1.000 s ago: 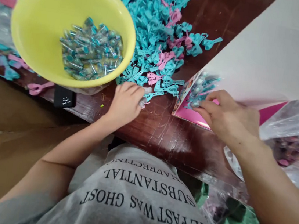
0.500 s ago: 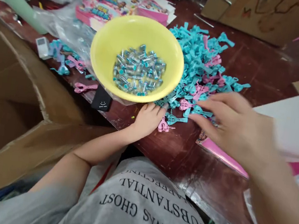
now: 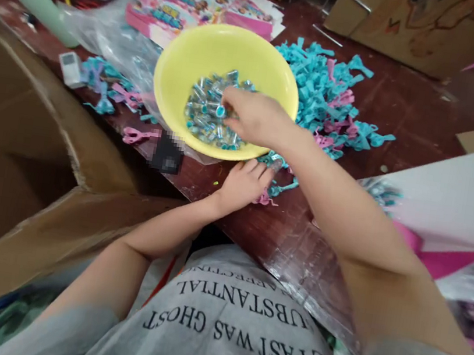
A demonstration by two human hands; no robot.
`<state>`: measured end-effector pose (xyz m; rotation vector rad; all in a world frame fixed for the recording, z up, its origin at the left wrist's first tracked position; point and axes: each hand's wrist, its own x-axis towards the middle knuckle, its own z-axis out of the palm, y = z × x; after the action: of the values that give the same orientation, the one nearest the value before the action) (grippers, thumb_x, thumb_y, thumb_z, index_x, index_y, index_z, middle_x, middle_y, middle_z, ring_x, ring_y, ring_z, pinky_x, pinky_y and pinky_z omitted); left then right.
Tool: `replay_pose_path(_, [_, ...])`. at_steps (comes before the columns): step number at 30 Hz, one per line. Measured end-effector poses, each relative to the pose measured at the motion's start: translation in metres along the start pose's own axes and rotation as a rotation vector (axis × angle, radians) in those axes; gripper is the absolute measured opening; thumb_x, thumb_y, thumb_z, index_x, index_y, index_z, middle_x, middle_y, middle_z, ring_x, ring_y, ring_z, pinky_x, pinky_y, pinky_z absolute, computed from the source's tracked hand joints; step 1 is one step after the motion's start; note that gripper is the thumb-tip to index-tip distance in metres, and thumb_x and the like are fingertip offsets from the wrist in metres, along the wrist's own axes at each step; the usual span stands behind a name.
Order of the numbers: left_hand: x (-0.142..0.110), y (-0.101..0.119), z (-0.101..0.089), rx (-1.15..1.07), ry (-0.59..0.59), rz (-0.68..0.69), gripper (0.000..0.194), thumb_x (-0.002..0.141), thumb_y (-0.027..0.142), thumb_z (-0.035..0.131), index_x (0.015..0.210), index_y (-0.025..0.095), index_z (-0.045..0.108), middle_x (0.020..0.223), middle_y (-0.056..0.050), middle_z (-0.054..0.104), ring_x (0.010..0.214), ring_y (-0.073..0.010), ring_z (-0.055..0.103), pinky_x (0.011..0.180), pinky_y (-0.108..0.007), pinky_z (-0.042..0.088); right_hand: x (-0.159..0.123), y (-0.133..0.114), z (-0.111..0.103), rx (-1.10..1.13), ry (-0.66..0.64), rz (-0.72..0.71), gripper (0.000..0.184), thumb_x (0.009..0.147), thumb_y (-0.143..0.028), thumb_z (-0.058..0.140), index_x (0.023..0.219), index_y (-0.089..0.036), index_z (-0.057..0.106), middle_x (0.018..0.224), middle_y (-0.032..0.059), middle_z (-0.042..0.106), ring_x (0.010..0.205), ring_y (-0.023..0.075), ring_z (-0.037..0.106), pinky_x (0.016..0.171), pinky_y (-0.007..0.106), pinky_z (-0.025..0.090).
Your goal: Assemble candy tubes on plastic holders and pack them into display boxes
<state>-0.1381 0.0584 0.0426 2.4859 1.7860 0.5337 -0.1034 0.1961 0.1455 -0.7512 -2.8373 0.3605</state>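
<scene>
My right hand (image 3: 257,115) reaches into a yellow bowl (image 3: 178,57). Its thumb and fingers close round a small clear tube with a blue end (image 3: 218,111), among many similar clear tubes (image 3: 204,93). Just below the bowl's front rim, my left hand (image 3: 244,187) rests with bent fingers close together; a grey covering or object shows at one fingertip, and what they hold is hidden. Teal plastic clip-like pieces (image 3: 279,188) and a pink clip-like piece (image 3: 266,198) lie beside those fingers. A large heap of teal and pink pieces (image 3: 316,83) spreads behind and right of the bowl.
Printed pink boxes (image 3: 172,12) and clear plastic bags (image 3: 115,43) lie behind the bowl. On the left are a small white device (image 3: 71,69), a blurred black object (image 3: 166,153) and a cardboard box (image 3: 20,182). At right stands a white box panel (image 3: 467,198).
My right hand has moved left from beside the teal heap into the bowl and closed on a tube. My left hand stays by the rim. The view has shifted slightly.
</scene>
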Motion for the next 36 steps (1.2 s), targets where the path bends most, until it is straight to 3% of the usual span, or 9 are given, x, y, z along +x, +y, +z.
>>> replay_pose_path(5, [0.012,0.007,-0.003,-0.294,0.161,-0.122,0.030,0.109,0.021,0.051,0.124,0.021,0.077,0.120,-0.011,0.077,0.108,-0.0250,0.070,0.087,-0.035,0.057,-0.135,0.015,-0.050,0.082,0.288,0.151,0.036,0.110,-0.049,0.055,0.139,-0.031,0.067,0.121,0.0081,0.070,0.113,0.0261,0.066,0.097,0.043,0.057])
replay_pose_path(8, [0.020,0.015,-0.004,-0.716,0.368,-0.217,0.024,0.105,0.030,0.064,0.125,0.024,0.077,0.123,-0.007,0.077,0.113,-0.0223,0.071,0.094,-0.034,0.059,-0.204,0.013,-0.040,0.133,0.410,0.306,0.036,0.106,-0.050,0.061,0.135,-0.031,0.071,0.111,0.0087,0.070,0.102,0.0264,0.068,0.087,0.044,0.060])
replay_pose_path(11, [0.025,0.026,-0.006,-1.178,0.474,-0.392,0.029,0.101,0.041,0.071,0.125,0.026,0.072,0.110,-0.004,0.076,0.090,-0.0161,0.072,0.073,-0.028,0.060,-0.239,0.009,-0.015,0.251,0.426,0.438,0.034,0.102,-0.048,0.068,0.127,-0.025,0.072,0.103,0.0075,0.071,0.090,0.0242,0.068,0.081,0.042,0.060])
replay_pose_path(16, [0.020,0.035,-0.016,-1.526,0.317,-0.553,0.034,0.092,0.052,0.079,0.111,0.026,0.070,0.087,0.001,0.071,0.054,-0.0070,0.054,0.040,-0.021,0.035,-0.243,0.005,-0.001,0.420,0.451,0.462,0.027,0.100,-0.049,0.071,0.115,-0.027,0.073,0.106,0.0064,0.075,0.093,0.0240,0.069,0.087,0.042,0.059])
replay_pose_path(20, [0.010,0.022,-0.031,-1.459,0.247,-0.508,0.039,0.079,0.048,0.092,0.101,0.021,0.074,0.094,-0.002,0.077,0.071,-0.0118,0.069,0.059,-0.023,0.056,-0.242,0.008,-0.013,0.433,0.459,0.351,0.021,0.101,-0.041,0.072,0.116,-0.028,0.074,0.106,0.0056,0.076,0.095,0.0233,0.070,0.087,0.040,0.058])
replay_pose_path(23, [0.000,0.011,-0.043,-1.371,0.022,-0.405,0.038,0.080,0.039,0.094,0.109,0.019,0.079,0.098,-0.005,0.081,0.090,-0.0183,0.076,0.087,-0.032,0.065,-0.242,0.007,-0.018,0.414,0.423,0.269,0.019,0.102,-0.038,0.072,0.118,-0.028,0.075,0.109,0.0056,0.077,0.098,0.0223,0.071,0.088,0.039,0.058])
replay_pose_path(28, [-0.010,0.004,-0.048,-1.352,-0.252,-0.244,0.025,0.094,0.032,0.080,0.117,0.022,0.081,0.101,-0.005,0.072,0.082,-0.0164,0.077,0.075,-0.029,0.068,-0.237,0.005,-0.030,0.340,0.346,0.189,0.021,0.103,-0.040,0.069,0.119,-0.027,0.075,0.110,0.0060,0.076,0.091,0.0200,0.071,0.077,0.035,0.059])
replay_pose_path(33, [-0.011,0.003,-0.044,-1.431,-0.173,-0.275,0.018,0.098,0.032,0.075,0.111,0.022,0.083,0.088,-0.003,0.064,0.070,-0.0115,0.066,0.058,-0.021,0.059,-0.231,0.004,-0.055,0.204,0.307,0.168,0.020,0.106,-0.037,0.066,0.120,-0.027,0.076,0.115,0.0067,0.078,0.101,0.0223,0.075,0.087,0.038,0.061])
replay_pose_path(36, [-0.010,0.001,-0.046,-1.405,-0.169,-0.222,0.015,0.097,0.030,0.076,0.106,0.022,0.084,0.086,-0.003,0.065,0.072,-0.0123,0.064,0.062,-0.022,0.058,-0.227,0.003,-0.059,0.149,0.212,0.177,0.021,0.108,-0.039,0.062,0.121,-0.029,0.075,0.115,0.0042,0.080,0.101,0.0220,0.077,0.082,0.036,0.062])
